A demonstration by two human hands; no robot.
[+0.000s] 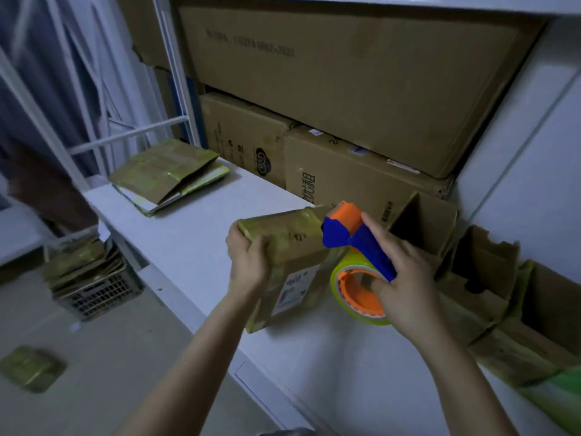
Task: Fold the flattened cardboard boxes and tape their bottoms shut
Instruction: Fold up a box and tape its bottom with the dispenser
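Note:
A small folded cardboard box (289, 265), covered in old yellowish tape and bearing a white label, stands on the white table (195, 234). My left hand (250, 259) grips its upper left corner. My right hand (405, 278) holds a blue and orange tape dispenser (355, 237) with a roll of yellowish tape (358, 297); its orange head rests at the right end of the box's top. A pile of flattened boxes (166, 176) lies at the table's far left end.
Large brown cartons (345, 86) are stacked behind the table. Several folded open boxes (484, 272) stand along the right side. A plastic crate (94, 291) with flat cardboard sits on the floor at left, and one small box (30, 368) lies on the floor.

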